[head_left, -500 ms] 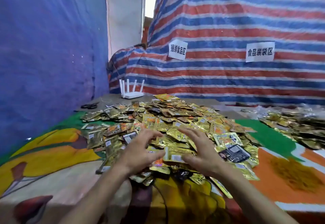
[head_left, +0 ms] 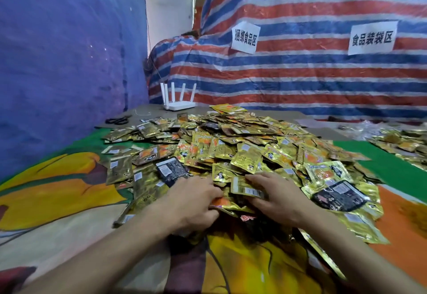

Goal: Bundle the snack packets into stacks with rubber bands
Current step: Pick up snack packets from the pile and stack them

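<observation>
I see the pile of snack packets [head_left: 242, 145] heaped across the middle of the tabletop [head_left: 57, 192]. At its near edge, my right grip [head_left: 275, 199] pinches a gold packet [head_left: 246, 187] between thumb and fingers. My left grip [head_left: 194, 201] curls into the packets just beside it; whether it holds any, I cannot tell.
</observation>
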The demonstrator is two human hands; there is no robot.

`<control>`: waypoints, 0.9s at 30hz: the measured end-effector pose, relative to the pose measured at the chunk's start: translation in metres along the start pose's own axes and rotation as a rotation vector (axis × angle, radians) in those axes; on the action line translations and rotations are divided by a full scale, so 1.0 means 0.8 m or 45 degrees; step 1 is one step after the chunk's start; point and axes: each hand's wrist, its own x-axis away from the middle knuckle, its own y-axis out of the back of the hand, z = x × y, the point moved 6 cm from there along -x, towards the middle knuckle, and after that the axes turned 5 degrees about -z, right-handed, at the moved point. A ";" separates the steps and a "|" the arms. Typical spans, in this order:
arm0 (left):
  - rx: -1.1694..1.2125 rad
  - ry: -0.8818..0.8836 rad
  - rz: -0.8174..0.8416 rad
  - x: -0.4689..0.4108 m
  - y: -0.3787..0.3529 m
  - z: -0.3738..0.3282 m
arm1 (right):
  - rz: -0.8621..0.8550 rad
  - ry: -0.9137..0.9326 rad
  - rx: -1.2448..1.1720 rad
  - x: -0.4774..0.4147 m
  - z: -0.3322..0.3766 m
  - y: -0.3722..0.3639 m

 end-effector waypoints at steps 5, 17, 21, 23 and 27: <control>0.367 0.077 -0.006 -0.006 0.026 0.019 | 0.122 0.047 -0.289 0.014 -0.023 -0.005; 1.864 0.521 -0.588 -0.041 0.059 0.131 | -0.277 0.076 -0.130 0.028 -0.035 0.029; 2.179 0.658 -0.738 -0.055 0.041 0.138 | -0.421 -0.027 -0.472 0.022 -0.052 0.060; 2.252 0.709 -0.754 -0.060 0.023 0.138 | -0.567 -0.103 -0.628 0.016 -0.058 0.078; 2.454 0.844 -0.710 -0.060 -0.023 0.131 | -0.737 -0.208 -1.129 -0.009 -0.054 0.089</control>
